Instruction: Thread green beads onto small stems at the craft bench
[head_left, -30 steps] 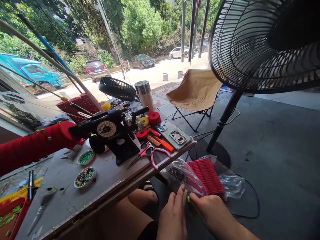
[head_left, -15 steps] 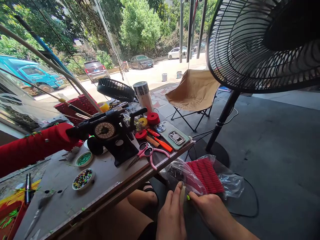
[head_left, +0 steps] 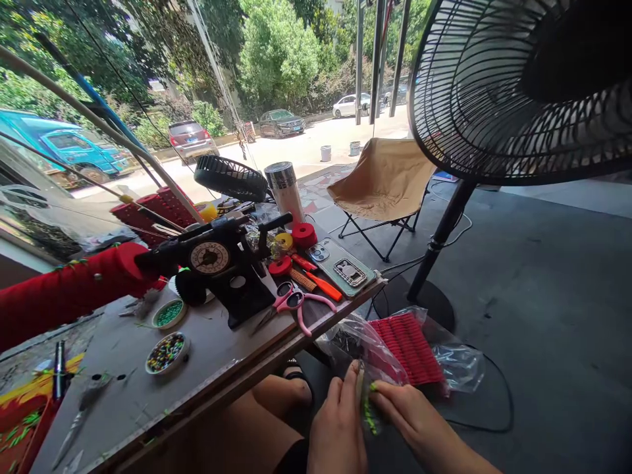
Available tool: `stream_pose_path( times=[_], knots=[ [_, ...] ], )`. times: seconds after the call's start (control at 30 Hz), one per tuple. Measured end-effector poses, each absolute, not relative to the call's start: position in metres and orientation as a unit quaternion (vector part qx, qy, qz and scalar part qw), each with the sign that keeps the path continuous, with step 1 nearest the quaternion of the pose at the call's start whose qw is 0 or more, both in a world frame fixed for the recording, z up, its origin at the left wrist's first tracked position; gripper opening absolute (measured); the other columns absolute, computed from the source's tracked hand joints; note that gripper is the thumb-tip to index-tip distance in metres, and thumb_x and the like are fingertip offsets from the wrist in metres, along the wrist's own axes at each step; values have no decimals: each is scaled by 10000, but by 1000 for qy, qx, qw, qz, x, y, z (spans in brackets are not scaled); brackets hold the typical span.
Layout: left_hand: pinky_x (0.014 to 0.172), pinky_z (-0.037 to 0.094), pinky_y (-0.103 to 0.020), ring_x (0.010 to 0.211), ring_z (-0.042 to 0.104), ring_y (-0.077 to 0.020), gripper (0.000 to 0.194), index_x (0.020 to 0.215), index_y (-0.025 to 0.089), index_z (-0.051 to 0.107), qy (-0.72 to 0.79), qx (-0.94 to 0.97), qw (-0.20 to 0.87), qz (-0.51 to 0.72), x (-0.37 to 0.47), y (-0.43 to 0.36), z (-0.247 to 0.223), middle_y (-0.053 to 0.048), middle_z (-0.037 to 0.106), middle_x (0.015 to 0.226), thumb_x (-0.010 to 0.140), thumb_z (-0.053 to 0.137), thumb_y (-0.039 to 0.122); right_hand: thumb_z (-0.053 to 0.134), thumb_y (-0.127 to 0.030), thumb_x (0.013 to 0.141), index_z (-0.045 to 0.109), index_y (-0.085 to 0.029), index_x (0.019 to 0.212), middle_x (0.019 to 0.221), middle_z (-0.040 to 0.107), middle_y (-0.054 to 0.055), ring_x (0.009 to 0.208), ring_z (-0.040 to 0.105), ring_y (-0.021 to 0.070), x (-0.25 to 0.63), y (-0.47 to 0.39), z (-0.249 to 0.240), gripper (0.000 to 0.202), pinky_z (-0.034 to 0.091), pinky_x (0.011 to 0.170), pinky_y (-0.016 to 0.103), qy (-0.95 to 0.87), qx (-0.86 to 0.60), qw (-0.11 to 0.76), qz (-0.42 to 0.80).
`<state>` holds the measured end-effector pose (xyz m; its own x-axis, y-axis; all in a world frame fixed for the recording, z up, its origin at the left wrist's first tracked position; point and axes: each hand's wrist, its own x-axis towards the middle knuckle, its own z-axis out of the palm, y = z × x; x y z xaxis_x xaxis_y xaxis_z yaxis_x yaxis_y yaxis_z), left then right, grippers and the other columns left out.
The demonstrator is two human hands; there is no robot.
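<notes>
Below the table edge, my left hand is closed, its fingers pressed along a pale narrow strip whose kind I cannot make out. My right hand sits just to the right of it, thumb and forefinger pinched on the top of a bright yellow-green knotted cord. The cord hangs down between the two hands. Pink-handled pliers lie at the table edge, beyond my hands.
On the table stand a black reel-like machine with a red roll, a bowl of mixed beads, a bowl of green beads and a phone. Red rolls in plastic lie beyond my hands. A large fan looms at right.
More of the yellow-green cord now shows, hanging between my hands; before, only a small tip was visible. My right hand has moved slightly left, towards the strip. My left hand stays nearly still.
</notes>
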<state>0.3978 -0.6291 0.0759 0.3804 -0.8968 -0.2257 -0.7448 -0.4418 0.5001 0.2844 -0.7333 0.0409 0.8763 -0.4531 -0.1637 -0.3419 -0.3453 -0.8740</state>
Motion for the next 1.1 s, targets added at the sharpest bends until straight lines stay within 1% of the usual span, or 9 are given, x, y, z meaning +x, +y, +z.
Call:
stream_pose_path(
  times=[0.13,0.23,0.33,0.43,0.5,0.6,0.7,0.93,1.1],
  knots=[
    [869,509,-371,1053,605,-278,534,1336,83,415,-487,808,251,-215,400,-627,74,-203,559,1258,819,287,125,214,-465,925,481,-190,757,640,543,40,570,474,176,285,-731,34,419,221,552,282,278,-835,472,-58],
    [856,517,-381,1054,604,-283,525,1344,57,389,-498,791,248,-254,399,-627,75,-219,527,1288,850,257,179,175,-463,916,501,-171,844,657,546,75,591,493,212,284,-727,27,443,178,560,300,285,-843,451,-64],
    [891,497,-405,1076,589,-286,530,1350,57,377,-488,790,248,-275,402,-627,77,-215,520,1298,845,268,173,182,-476,898,484,-165,848,627,484,56,571,431,196,282,-723,24,437,154,565,306,271,-843,461,-67],
    [1033,388,-376,1214,485,-247,505,1326,48,414,-456,782,302,-298,411,-626,80,-186,501,1331,861,303,211,237,-509,887,444,-178,775,610,401,11,559,333,154,279,-723,33,407,165,572,300,238,-826,507,-64],
    [1079,327,-357,1252,440,-226,496,1319,75,431,-419,768,341,-343,418,-625,81,-151,485,1357,867,345,258,266,-522,897,417,-185,722,633,388,-2,581,326,135,279,-726,43,409,217,579,279,199,-796,569,-51],
    [1048,354,-374,1178,492,-234,488,1302,143,469,-368,728,381,-435,423,-621,82,-111,543,1300,839,435,293,295,-545,903,448,-174,731,671,376,-13,600,329,108,280,-733,57,436,284,558,226,144,-723,675,-13],
    [1009,374,-397,1107,520,-245,485,1288,189,492,-354,699,384,-489,424,-618,82,-97,607,1177,819,476,312,360,-567,882,488,-158,784,655,329,-30,548,264,79,282,-738,58,440,247,476,193,121,-658,744,11],
    [1020,348,-373,1146,488,-237,487,1300,184,478,-366,728,372,-446,427,-614,86,-100,574,1235,835,454,323,466,-592,841,452,-148,703,629,331,-39,536,248,58,280,-741,48,466,202,455,177,110,-601,791,20],
    [1004,379,-342,1102,530,-206,454,1295,206,481,-427,715,346,-432,424,-616,83,-80,594,1228,861,447,333,492,-631,800,385,-173,645,538,280,-71,450,215,41,280,-740,46,495,173,397,175,111,-572,812,50]
  ],
)
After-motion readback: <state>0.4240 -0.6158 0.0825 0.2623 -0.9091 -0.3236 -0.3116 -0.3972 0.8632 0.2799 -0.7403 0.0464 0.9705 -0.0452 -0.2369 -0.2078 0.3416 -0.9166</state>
